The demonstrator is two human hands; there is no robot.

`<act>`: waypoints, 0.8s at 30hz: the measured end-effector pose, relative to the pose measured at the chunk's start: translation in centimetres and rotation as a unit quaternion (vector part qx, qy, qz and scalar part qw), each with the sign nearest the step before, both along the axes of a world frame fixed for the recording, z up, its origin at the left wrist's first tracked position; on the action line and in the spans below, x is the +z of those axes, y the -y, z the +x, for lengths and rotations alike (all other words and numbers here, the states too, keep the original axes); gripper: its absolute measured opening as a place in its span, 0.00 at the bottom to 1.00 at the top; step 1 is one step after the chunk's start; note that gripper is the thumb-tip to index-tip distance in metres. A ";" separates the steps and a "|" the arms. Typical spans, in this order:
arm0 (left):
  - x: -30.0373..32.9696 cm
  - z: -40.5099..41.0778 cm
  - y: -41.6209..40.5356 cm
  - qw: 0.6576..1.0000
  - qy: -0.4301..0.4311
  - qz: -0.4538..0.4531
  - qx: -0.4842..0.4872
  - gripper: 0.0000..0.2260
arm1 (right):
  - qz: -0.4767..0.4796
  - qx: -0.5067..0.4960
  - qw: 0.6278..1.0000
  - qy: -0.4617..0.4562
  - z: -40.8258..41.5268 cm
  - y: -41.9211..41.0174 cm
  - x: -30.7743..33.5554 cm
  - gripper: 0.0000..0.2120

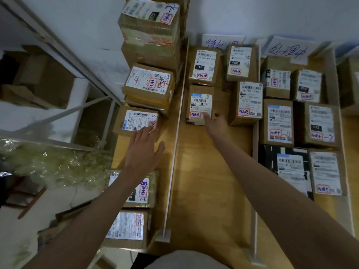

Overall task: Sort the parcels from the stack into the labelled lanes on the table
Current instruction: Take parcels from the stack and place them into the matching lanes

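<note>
We look down on a wooden table [202, 183] split into lanes by pale upright dividers [175, 133]. The left lane holds a stack of cardboard parcels [150, 47] at the far end, one labelled box [137, 121] before it and two more parcels [136, 191] near the front edge. The middle lane carries four labelled boxes [204, 66] grouped at the back below a handwritten paper sign [222, 42]. The right lane is packed with parcels [277, 123], a dark one [287, 167] among them, under a second sign [287, 48]
</note>
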State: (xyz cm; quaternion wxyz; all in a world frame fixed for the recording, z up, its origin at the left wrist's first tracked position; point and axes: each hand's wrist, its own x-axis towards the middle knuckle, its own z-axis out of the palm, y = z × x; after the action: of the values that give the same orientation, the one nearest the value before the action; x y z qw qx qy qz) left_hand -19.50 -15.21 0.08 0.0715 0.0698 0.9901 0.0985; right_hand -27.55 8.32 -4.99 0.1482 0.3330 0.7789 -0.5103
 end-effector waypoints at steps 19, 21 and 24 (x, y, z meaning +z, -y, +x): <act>1.6 14.1 11.6 0.998 -0.002 0.063 0.006 0.20 | 0.241 0.175 0.941 -0.160 24.6 10.7 6.3 0.24; 1.5 16.4 13.6 0.998 0.006 0.065 0.021 0.21 | 0.249 0.186 0.935 -0.172 26.3 12.5 6.4 0.24; 0.9 19.8 16.1 0.997 0.005 0.063 0.046 0.23 | 0.250 0.186 0.933 -0.179 28.6 14.8 6.4 0.24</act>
State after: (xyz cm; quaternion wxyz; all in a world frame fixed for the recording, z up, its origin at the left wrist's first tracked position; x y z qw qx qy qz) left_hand 0.30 -31.31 0.97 0.0668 0.0283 0.9837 0.1645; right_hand 1.07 -6.45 1.43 0.0105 0.1114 0.9430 -0.3133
